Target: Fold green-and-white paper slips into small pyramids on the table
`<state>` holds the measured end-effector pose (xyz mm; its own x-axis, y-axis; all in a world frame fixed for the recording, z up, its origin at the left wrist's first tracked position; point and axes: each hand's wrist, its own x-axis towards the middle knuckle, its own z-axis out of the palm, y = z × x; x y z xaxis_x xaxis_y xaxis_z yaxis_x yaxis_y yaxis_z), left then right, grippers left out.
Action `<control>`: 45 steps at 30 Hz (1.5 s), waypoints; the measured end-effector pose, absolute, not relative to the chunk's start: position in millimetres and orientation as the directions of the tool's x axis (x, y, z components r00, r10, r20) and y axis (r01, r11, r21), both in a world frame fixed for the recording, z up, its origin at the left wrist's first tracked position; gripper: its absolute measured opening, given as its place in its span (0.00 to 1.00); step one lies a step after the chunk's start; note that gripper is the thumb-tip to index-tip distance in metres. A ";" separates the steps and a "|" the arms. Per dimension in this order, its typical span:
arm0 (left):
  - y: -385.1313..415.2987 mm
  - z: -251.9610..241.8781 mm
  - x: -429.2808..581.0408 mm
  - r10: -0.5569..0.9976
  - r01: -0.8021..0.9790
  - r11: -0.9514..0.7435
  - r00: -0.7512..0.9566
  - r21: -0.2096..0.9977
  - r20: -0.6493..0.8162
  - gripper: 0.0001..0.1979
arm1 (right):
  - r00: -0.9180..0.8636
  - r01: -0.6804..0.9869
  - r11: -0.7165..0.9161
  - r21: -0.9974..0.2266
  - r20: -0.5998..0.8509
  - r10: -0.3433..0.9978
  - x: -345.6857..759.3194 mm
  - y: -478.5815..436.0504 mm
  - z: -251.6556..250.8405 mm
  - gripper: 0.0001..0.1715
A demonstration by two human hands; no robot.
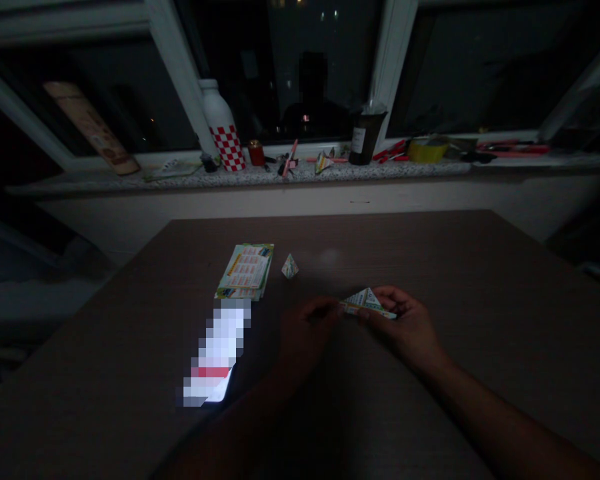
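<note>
A piece of folded printed paper (367,300), with a triangular peak and a long strip along its bottom, is held between both hands above the table. My right hand (410,327) grips its right side, thumb in front and fingers behind. At the left end of the paper my left hand (310,330) pinches the tip; that hand is dark and its fingertips are partly hidden. A small pointed folded paper shape (290,267) stands on the table beyond my left hand. Left of it lies a stack of printed paper sheets (247,268).
A phone (220,353) with a lit screen, blurred out, lies left of my left hand on the dark wooden table (480,267). Along the granite windowsill (180,180) stand a red-checked bottle (225,127), a dark cup (365,137), yellow tape (427,149) and another folded paper (324,161).
</note>
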<state>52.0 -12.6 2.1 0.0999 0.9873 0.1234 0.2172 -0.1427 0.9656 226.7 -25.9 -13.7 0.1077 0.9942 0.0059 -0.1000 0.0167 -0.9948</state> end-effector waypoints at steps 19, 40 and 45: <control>-0.1 -13.2 53.8 0.923 -0.140 0.262 0.325 0.955 -0.205 0.11 | 0.151 0.036 0.054 -0.998 0.059 0.987 226.0 -26.2 -10.1 0.18; -6.8 -0.9 52.9 0.932 0.032 0.128 0.337 0.991 -0.131 0.13 | 0.172 0.036 0.033 -0.999 0.038 0.984 227.6 -25.2 -8.9 0.17; -8.2 -3.0 53.6 0.932 0.030 0.097 0.348 0.995 -0.102 0.14 | 0.164 0.021 0.035 -0.999 0.038 0.986 227.2 -24.7 -9.0 0.18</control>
